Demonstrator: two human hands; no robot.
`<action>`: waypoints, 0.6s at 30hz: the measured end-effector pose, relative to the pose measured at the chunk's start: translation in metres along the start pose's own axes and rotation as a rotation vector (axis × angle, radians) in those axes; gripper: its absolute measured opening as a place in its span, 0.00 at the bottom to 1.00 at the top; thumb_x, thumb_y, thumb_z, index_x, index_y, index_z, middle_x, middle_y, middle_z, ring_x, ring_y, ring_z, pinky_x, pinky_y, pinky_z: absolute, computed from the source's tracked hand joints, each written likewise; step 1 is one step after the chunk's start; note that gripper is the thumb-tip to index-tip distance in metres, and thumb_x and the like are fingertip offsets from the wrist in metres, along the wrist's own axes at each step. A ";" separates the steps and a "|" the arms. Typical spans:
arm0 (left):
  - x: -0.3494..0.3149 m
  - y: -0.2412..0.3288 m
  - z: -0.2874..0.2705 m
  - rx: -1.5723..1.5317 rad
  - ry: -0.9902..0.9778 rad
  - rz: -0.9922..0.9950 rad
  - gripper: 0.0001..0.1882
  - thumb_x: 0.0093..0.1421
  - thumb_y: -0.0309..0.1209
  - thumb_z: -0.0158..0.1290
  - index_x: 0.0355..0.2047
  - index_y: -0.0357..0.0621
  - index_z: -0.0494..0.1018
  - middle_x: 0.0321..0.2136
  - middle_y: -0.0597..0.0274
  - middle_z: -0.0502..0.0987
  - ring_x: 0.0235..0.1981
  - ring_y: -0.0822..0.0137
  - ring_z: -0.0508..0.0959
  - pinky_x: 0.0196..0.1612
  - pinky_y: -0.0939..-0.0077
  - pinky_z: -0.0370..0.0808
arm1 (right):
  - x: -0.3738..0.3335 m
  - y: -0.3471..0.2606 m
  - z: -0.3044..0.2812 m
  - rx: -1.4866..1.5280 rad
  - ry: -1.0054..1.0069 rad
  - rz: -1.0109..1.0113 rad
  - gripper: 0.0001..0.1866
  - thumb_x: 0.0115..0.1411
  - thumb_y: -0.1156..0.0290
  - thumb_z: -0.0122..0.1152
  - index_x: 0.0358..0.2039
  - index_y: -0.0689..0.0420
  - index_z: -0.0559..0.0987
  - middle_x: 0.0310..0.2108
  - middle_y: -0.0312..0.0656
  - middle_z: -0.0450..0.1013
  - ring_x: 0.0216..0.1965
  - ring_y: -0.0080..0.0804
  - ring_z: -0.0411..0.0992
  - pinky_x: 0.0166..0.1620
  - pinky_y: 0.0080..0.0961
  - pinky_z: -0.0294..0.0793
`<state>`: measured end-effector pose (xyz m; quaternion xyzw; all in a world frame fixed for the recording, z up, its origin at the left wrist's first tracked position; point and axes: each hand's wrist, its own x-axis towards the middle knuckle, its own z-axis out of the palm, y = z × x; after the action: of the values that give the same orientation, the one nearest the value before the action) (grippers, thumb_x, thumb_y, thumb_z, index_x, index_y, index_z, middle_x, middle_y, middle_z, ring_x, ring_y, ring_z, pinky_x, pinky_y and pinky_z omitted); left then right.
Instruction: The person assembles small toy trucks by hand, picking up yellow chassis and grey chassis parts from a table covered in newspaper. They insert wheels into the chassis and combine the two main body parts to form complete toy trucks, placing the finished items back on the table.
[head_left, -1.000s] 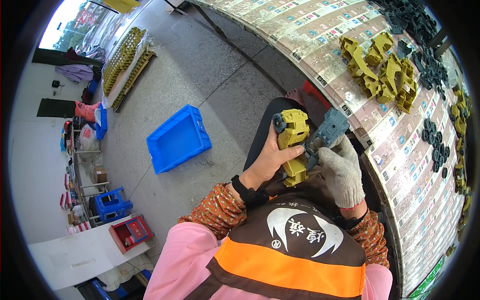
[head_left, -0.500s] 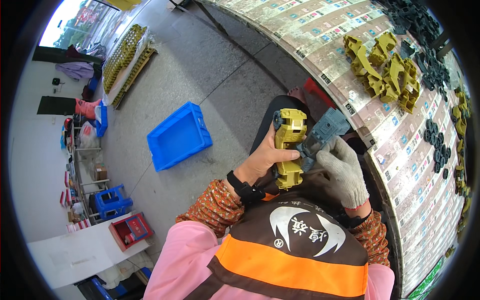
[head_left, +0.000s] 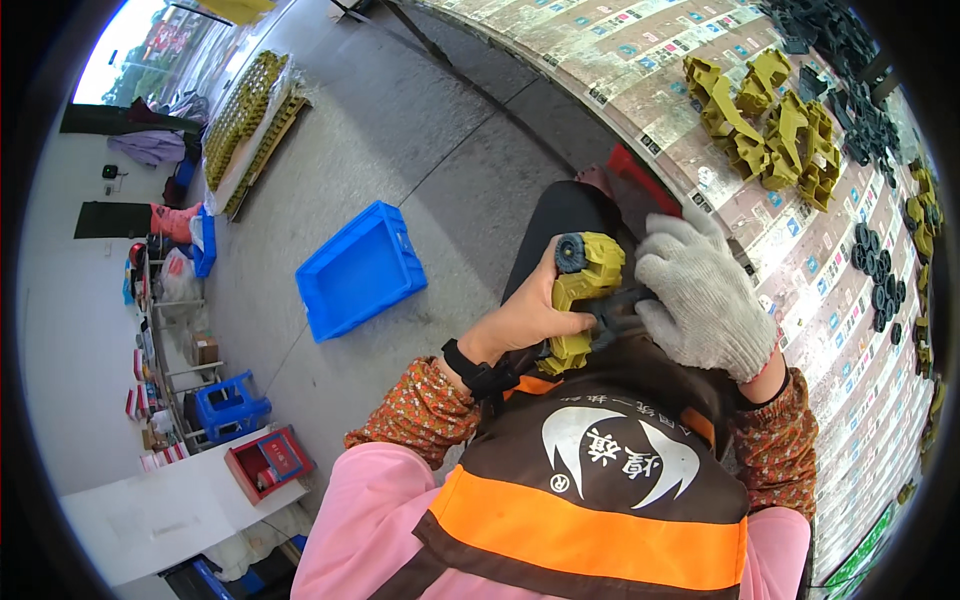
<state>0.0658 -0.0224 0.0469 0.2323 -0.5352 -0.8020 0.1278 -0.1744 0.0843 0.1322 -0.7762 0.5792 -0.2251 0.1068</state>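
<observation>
My bare left hand (head_left: 535,312) grips an olive-yellow toy vehicle body (head_left: 597,262), thumb across its side. A black wheel (head_left: 570,252) shows at the vehicle's upper end, which is tilted toward me. Against the vehicle's right side sits a dark grey plastic part (head_left: 622,302), mostly covered by my right hand. That right hand (head_left: 705,295) wears a pale knitted glove. Its fingers are bent around the grey part, and the fingertips are slightly blurred. Both hands are above my lap, beside the table edge.
On the patterned table (head_left: 740,225) to the right lie olive-yellow body parts (head_left: 765,135), black wheels (head_left: 877,280) and dark plastic pieces (head_left: 850,110). A blue crate (head_left: 360,270) stands on the floor to the left. Farther left are a blue stool (head_left: 230,403) and a red box (head_left: 268,465).
The vehicle has turned in my left hand, bringing its wheel toward view. My right hand has shifted slightly right and up, now covering most of the grey part.
</observation>
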 end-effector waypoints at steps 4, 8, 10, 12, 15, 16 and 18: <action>-0.013 -0.010 -0.001 -0.126 0.069 -0.063 0.46 0.59 0.22 0.67 0.74 0.46 0.55 0.63 0.60 0.72 0.65 0.65 0.73 0.69 0.65 0.69 | -0.013 0.004 0.001 0.265 -0.116 0.099 0.09 0.52 0.67 0.69 0.30 0.56 0.78 0.32 0.46 0.73 0.41 0.49 0.73 0.51 0.44 0.70; -0.015 -0.023 -0.020 -0.423 0.109 0.023 0.40 0.70 0.53 0.59 0.73 0.46 0.59 0.63 0.53 0.74 0.65 0.54 0.76 0.66 0.51 0.76 | -0.027 -0.015 -0.020 0.942 -0.016 0.699 0.11 0.55 0.67 0.70 0.31 0.57 0.76 0.30 0.40 0.71 0.31 0.39 0.70 0.37 0.31 0.69; -0.008 -0.021 -0.017 -0.453 0.145 0.087 0.45 0.70 0.68 0.47 0.72 0.44 0.61 0.61 0.51 0.75 0.65 0.48 0.76 0.64 0.40 0.78 | -0.041 -0.017 -0.009 1.307 0.159 0.854 0.08 0.62 0.68 0.65 0.34 0.58 0.77 0.30 0.31 0.71 0.29 0.24 0.68 0.33 0.24 0.67; -0.005 -0.019 -0.015 -0.505 0.091 0.086 0.45 0.71 0.68 0.46 0.73 0.44 0.60 0.63 0.51 0.74 0.65 0.47 0.75 0.66 0.39 0.76 | -0.043 -0.030 0.005 1.273 0.170 0.821 0.06 0.65 0.69 0.61 0.37 0.58 0.78 0.31 0.31 0.73 0.32 0.22 0.69 0.35 0.24 0.69; 0.002 -0.011 0.008 -0.525 0.197 0.140 0.46 0.72 0.69 0.41 0.74 0.44 0.59 0.66 0.49 0.72 0.66 0.46 0.75 0.69 0.40 0.73 | -0.032 -0.049 0.004 1.661 0.064 0.886 0.09 0.71 0.68 0.59 0.46 0.60 0.77 0.36 0.34 0.75 0.35 0.22 0.73 0.43 0.23 0.76; 0.003 -0.008 0.012 -0.513 0.201 0.157 0.46 0.72 0.69 0.40 0.74 0.44 0.58 0.67 0.49 0.71 0.66 0.46 0.74 0.69 0.41 0.72 | -0.034 -0.051 0.012 1.700 0.075 0.892 0.10 0.72 0.68 0.59 0.46 0.60 0.78 0.36 0.34 0.75 0.35 0.22 0.73 0.43 0.23 0.76; 0.006 -0.008 0.013 -0.508 0.170 0.186 0.46 0.72 0.70 0.38 0.75 0.46 0.58 0.69 0.49 0.70 0.67 0.46 0.73 0.69 0.40 0.71 | -0.037 -0.052 0.015 1.678 0.069 0.876 0.10 0.73 0.67 0.58 0.47 0.60 0.78 0.36 0.33 0.75 0.35 0.20 0.72 0.43 0.22 0.76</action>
<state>0.0543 -0.0117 0.0424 0.2094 -0.3235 -0.8729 0.2993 -0.1312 0.1335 0.1332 -0.1525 0.4710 -0.5309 0.6878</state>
